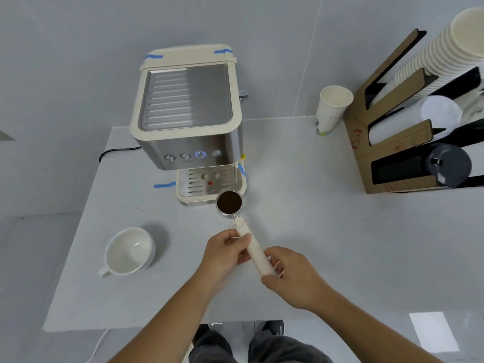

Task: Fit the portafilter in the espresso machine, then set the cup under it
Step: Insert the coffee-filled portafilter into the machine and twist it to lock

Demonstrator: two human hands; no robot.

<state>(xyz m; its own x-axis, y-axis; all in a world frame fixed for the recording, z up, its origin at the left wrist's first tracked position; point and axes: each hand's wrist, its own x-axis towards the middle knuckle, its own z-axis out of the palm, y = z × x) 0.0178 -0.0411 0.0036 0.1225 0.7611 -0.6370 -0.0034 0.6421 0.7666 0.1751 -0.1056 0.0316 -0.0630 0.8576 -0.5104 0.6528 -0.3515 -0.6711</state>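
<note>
The person's dark trousers and shoes show at the bottom, right below the camera, with both bare forearms reaching up over the near edge of the white table.

The biggest thing on that table is the espresso machine, cream and steel, standing at the far side with its ribbed metal top facing up, bits of blue tape at its corners, and one of its four front buttons glowing blue. Its drip tray juts out toward the person, a small red dot showing on the grate. Off to the right stands a cardboard cup rack holding a long tilted stack of paper cups and sleeves of lids. Just beside the rack's left edge, a single paper cup stands upright on the table.

The white ceramic cup sits upright on the left of the table, well apart from the machine, its handle pointing toward the near left.

The portafilter is out of the machine, held above the table just in front of the drip tray's right corner. Its basket is filled with dark ground coffee, and the cream handle slants back toward the person. The left hand has its fingers curled around the upper part of the handle, and the right hand has its fingers closed around the handle's tail end.
</note>
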